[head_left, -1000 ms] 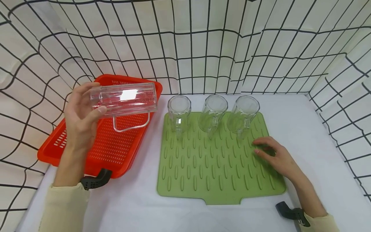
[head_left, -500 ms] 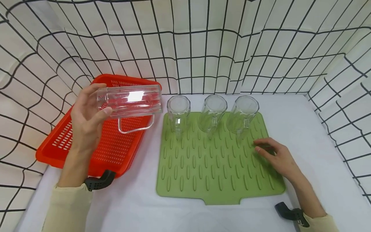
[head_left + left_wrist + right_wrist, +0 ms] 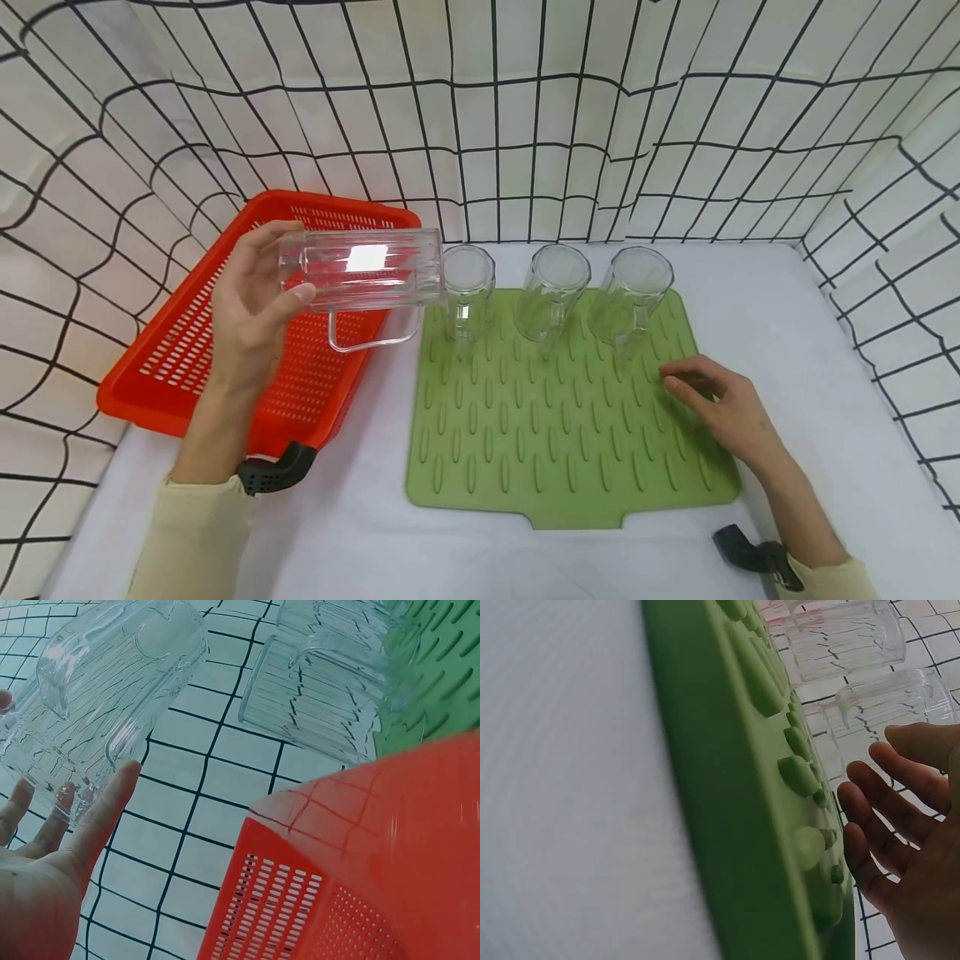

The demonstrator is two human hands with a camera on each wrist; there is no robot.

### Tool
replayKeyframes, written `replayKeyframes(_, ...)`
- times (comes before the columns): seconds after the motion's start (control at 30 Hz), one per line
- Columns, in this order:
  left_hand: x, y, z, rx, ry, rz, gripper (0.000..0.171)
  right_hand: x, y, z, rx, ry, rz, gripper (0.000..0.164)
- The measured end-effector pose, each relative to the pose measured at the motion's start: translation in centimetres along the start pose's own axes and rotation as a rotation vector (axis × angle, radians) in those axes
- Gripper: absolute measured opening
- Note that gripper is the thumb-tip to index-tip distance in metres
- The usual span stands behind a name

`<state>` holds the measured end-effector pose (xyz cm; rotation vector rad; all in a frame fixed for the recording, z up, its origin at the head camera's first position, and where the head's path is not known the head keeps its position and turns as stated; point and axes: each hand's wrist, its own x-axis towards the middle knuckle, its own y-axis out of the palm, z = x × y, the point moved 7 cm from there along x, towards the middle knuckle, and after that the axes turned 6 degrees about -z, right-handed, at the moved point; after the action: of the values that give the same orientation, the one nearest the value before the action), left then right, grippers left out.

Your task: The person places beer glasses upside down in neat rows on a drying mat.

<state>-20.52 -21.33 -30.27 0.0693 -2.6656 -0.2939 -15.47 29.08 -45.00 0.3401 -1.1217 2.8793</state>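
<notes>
1. Left hand [image 3: 251, 321] is gripping a clear glass mug [image 3: 360, 268] by its base end, fingers and thumb wrapped round it. It's holding the mug sideways in the air, handle hanging down, above the right edge of the red basket [image 3: 180, 367] and just beside the mat's back-left corner.
2. Right hand [image 3: 720, 404] is resting loosely open on the green drying mat [image 3: 555, 433] near its right edge, fingers relaxed, holding nothing.
3. Three upturned mugs [image 3: 551, 292] are standing in a row along the mat's back edge; the held mug's mouth is nearly touching the leftmost one.
4. Judging the move: the back row's full, so I'd be turning the mug mouth-down and keeping it clear of the leftmost glass while lowering it onto the ribs nearer the front. Rt hand pinning the mat looks like it's helping.
</notes>
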Motion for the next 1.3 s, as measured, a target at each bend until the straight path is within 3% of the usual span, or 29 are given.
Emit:
replayKeyframes(0.4, -0.2, 1.1, 0.8, 0.062, -0.025, 0.0, 0.058, 0.2, -0.2, 2.1, 0.063, -0.01, -0.016, 0.024)
replayKeyframes(0.73, -0.5, 2.2, 1.4, 0.083, -0.044, 0.034, 0.054, 0.9, -0.2, 4.8, 0.238, -0.09, -0.068, 0.023)
replayKeyframes(1.3, -1.0, 4.0, 2.2, 0.125, -0.079, 0.045, 0.059, 1.9, 0.5, 8.4, 0.367, -0.229, -0.067, 0.029)
